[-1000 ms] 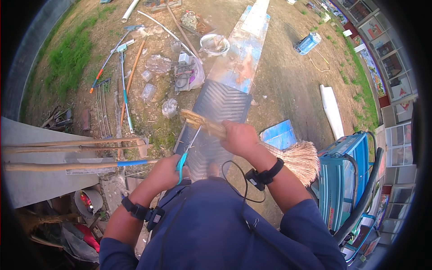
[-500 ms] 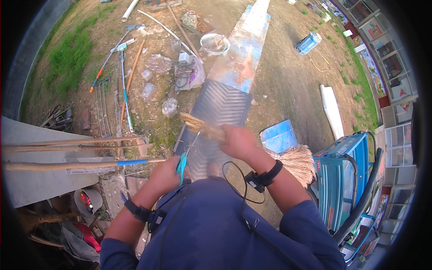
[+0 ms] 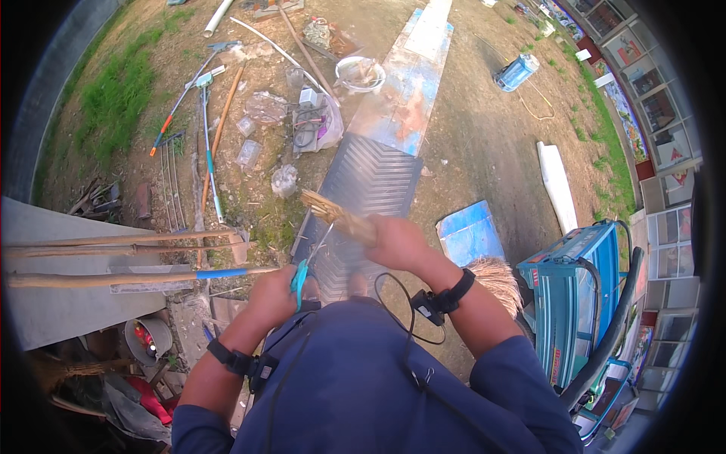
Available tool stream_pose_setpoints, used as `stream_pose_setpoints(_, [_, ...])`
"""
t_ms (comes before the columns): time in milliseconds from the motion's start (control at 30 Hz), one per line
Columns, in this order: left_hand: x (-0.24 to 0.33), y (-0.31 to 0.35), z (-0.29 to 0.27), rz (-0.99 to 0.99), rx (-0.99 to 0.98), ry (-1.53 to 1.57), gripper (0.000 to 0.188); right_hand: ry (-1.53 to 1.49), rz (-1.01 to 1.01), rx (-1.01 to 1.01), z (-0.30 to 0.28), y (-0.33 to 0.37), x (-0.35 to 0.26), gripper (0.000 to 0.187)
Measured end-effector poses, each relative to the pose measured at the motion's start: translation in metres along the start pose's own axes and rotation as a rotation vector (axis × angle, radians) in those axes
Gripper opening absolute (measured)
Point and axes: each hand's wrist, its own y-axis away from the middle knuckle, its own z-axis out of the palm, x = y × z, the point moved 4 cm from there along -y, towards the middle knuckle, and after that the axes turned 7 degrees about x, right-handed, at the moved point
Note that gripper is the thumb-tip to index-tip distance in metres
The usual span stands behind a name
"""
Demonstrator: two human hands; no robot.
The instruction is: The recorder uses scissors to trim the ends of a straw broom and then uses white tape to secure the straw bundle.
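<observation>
My right hand [image 3: 399, 242] is closed round the bound straw handle of a broom [image 3: 495, 281]. Its pale bristles fan out beyond my right forearm, which hides the middle part. The cut end of the handle points left, over the dark ribbed mat. In my left hand [image 3: 272, 297] is a pair of scissors [image 3: 300, 278] with teal handle loops. Their thin metal blades reach up to the underside of the broom handle near its end; I cannot tell whether they are apart.
Below my hands lies a dark ribbed mat [image 3: 370, 178], continuing into a stained board. A white basin [image 3: 360, 74], a plastic bag of items and long-handled tools lie farther off. Wooden poles [image 3: 128, 277] jut in at left. A blue cart [image 3: 567, 303] stands at right by a blue board [image 3: 470, 233].
The broom handle has shifted slightly left and turned a little, and its bristles now show less beside my right forearm. My left hand with the scissors has moved slightly left.
</observation>
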Motion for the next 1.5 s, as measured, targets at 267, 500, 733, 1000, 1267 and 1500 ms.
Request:
stream_pose_setpoints(267, [-0.005,-0.005,-0.006,0.02,0.01,-0.047,0.02,-0.157,0.007,-0.076,0.002,0.001,0.005,0.035])
stream_pose_setpoints(500, [-0.008,-0.004,-0.001,0.039,0.034,-0.076,0.024,-0.349,-0.042,-0.124,0.0,0.004,0.006,0.037])
stream_pose_setpoints(733, [0.004,0.005,0.002,-0.224,-0.17,0.087,0.04,-0.177,0.091,0.053,-0.007,0.002,0.003,0.036])
stream_pose_setpoints(1000, [0.042,-0.005,-0.018,-0.064,-0.148,0.309,0.035,0.065,0.059,0.053,-0.008,0.005,-0.005,0.032])
stream_pose_setpoints(1267, [0.028,-0.011,0.0,-0.078,-0.213,0.32,0.042,0.181,0.019,0.102,-0.004,0.007,-0.006,0.027])
stream_pose_setpoints(1500, [0.034,-0.018,-0.003,-0.074,-0.242,0.413,0.042,0.135,-0.014,0.069,0.005,0.011,-0.007,0.026])
